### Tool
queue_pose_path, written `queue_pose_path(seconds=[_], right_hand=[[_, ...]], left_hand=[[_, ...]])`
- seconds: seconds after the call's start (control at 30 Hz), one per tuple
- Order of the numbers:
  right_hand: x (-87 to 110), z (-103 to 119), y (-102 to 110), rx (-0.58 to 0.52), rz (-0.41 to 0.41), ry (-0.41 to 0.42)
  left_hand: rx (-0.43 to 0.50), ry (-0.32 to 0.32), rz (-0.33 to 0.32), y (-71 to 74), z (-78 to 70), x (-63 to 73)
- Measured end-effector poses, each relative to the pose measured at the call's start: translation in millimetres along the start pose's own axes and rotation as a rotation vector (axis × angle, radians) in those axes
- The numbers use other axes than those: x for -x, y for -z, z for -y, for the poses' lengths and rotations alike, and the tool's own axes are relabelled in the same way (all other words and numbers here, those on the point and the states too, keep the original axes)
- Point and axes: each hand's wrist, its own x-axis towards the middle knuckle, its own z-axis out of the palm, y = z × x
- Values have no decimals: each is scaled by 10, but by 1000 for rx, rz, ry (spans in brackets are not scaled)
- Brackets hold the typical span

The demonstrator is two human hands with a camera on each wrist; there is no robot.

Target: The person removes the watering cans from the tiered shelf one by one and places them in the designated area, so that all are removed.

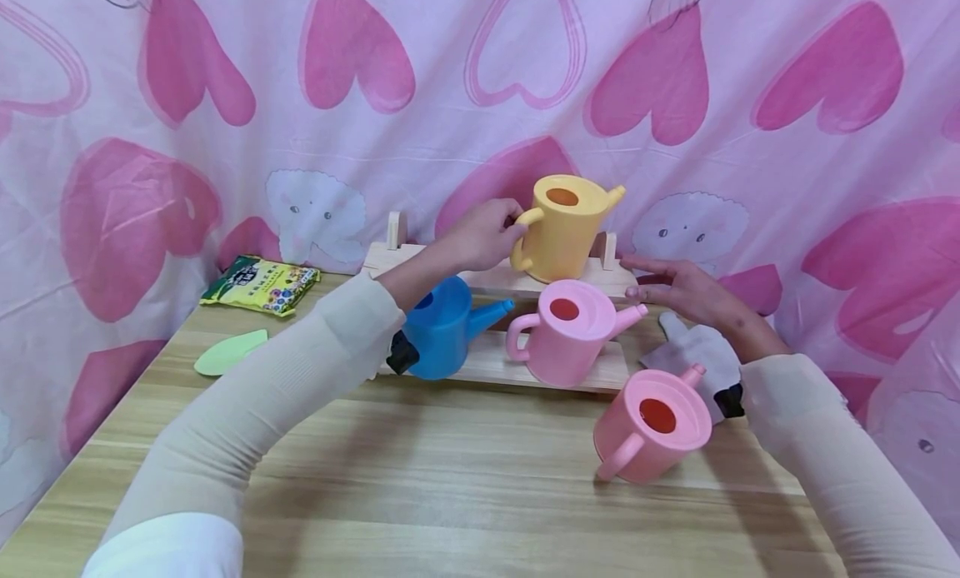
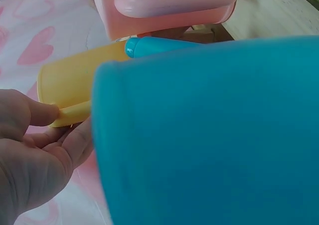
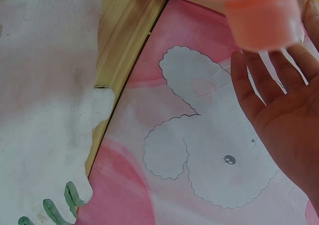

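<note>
A yellow watering can [image 1: 562,236] stands upright on the upper step of a small wooden rack [image 1: 487,280], spout to the right. My left hand [image 1: 487,232] grips its handle between thumb and fingers, as the left wrist view also shows. My right hand [image 1: 682,286] reaches to the rack's right end with straight fingers, the tips right at the wood. On the lower step are a blue watering can [image 1: 438,336], partly hidden by my left forearm, and a pink watering can [image 1: 570,341]. Another pink watering can [image 1: 652,428] stands on the table in front, its handle toward me.
Behind the right-hand can lies a pale work glove [image 1: 701,353], its green fingertips visible in the right wrist view. To the left are a yellow-green printed packet [image 1: 258,285] and a light green leaf-shaped piece [image 1: 231,353]. A heart-printed curtain [image 1: 435,137] closes off the table's back.
</note>
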Motion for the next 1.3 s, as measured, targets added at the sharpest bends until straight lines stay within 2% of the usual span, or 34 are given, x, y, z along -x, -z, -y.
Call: queue_pose_path(seconds=[0.27,0.47,0.67,0.8,0.93,1.3], right_hand=[[-3,-7,5,-5,-4,9],[11,-15,-20,-16,-6,13],[12,-26,-25,-8,-12,8],[11,-31,-25,-11,-13,13],[9,-37,-20,-11,-15,16],[-8,-55,-18,-18,-20,40]], left_hand=[[1,-5,-21,-19,9,-6],[59,-30,-80,-19,35,-2],[81,-79,-147,84,1,35],[142,-82,-156,165,-36,114],[156,-79,-151,230,-48,197],[251,-154,-117,357,-79,527]])
